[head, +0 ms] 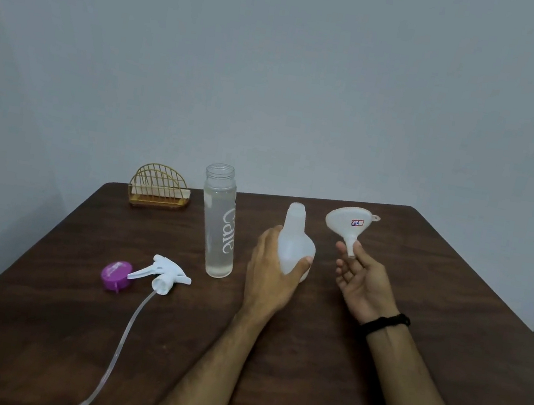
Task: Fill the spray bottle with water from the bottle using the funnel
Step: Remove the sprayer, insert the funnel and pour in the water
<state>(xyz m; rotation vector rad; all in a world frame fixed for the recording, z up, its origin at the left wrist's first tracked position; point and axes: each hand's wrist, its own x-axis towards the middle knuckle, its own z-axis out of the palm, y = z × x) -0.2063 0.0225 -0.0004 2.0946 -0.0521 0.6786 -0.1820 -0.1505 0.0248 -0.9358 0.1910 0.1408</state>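
Note:
The white translucent spray bottle stands upright on the brown table, its neck uncapped. My left hand grips its body from the left. My right hand holds the white funnel by its spout, just right of the spray bottle's neck and a little above the table. The funnel carries a small label. A tall clear water bottle with white lettering stands open to the left of the spray bottle. The white trigger sprayer head with its long tube lies on the table at the left.
A purple cap lies beside the sprayer head. A gold wire napkin holder stands at the table's back left corner. A bare grey wall rises behind the table. A black band circles my right wrist.

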